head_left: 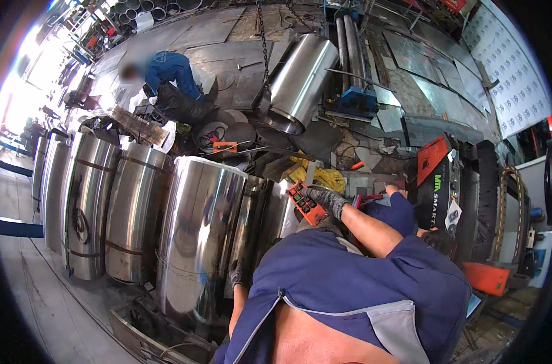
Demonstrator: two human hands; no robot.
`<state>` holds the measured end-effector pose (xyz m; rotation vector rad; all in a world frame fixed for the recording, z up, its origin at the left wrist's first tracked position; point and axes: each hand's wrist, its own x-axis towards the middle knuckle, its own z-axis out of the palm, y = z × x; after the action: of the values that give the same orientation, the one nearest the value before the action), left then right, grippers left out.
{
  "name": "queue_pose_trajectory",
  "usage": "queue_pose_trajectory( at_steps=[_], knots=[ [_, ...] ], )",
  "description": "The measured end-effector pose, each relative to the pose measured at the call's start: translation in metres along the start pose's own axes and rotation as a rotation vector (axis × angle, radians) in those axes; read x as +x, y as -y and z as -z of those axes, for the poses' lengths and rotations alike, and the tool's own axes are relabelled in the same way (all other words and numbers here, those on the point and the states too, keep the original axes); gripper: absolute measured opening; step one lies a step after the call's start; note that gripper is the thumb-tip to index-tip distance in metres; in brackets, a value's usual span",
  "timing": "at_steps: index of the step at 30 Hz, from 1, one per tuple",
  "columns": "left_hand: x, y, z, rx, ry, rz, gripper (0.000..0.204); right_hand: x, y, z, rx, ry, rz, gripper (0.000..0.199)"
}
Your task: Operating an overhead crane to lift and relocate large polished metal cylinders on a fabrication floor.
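My right hand point(326, 200), in a grey knitted glove, is closed around an orange remote control point(307, 204) with black buttons, held in front of my chest. Low on my left side, my gloved left hand point(236, 275) is against the edge of a shiny sheet-metal coil point(198, 236); its fingers are too small and partly hidden to read. Narrower metal rolls point(248, 224) stand between that coil and my body. Farther ahead, a large shiny metal roll point(303, 79) lies tilted, with a chain point(264, 45) running down to its left side.
Several strapped metal coils point(91, 200) line up at left. A person in blue point(171, 71) bends over beyond them. At my right, another person's hand point(395, 193) shows near a black machine point(436, 200). A blue-ended roller frame point(356, 102) and yellow cloth point(324, 177) lie ahead.
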<state>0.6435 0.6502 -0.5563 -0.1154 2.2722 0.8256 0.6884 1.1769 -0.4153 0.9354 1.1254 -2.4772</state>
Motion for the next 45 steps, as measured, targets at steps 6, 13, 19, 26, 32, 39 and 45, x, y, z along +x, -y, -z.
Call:
queue_pose_trajectory(
  at_steps=[6,13,19,26,32,39,45],
  knots=[
    [0.002,0.001,-0.028,-0.247,-0.131,0.111,0.049,-0.001,0.012,-0.006,-0.063,-0.006,-0.01,0.026],
    [-0.022,-0.05,-0.002,-0.326,-0.035,0.211,0.055,0.001,0.028,-0.016,-0.168,-0.006,-0.074,0.03],
    [-0.022,-0.06,-0.005,-0.382,-0.072,0.081,0.057,0.014,0.023,0.0,-0.069,0.056,0.027,0.031],
    [-0.025,-0.053,-0.015,-0.109,-0.097,0.025,0.048,0.029,0.02,0.003,-0.072,0.081,-0.007,0.031],
    [-0.055,-0.127,-0.002,-0.545,-0.136,0.217,0.046,0.013,0.025,0.011,-0.108,0.052,0.0,0.031],
    [-0.039,-0.054,-0.022,-0.032,-0.173,-0.182,0.042,0.015,0.033,-0.007,-0.148,0.008,-0.015,0.03],
    [-0.059,-0.146,-0.007,-0.783,-0.105,0.232,0.04,-0.003,0.041,-0.008,-0.095,-0.033,-0.013,0.031]
  ],
)
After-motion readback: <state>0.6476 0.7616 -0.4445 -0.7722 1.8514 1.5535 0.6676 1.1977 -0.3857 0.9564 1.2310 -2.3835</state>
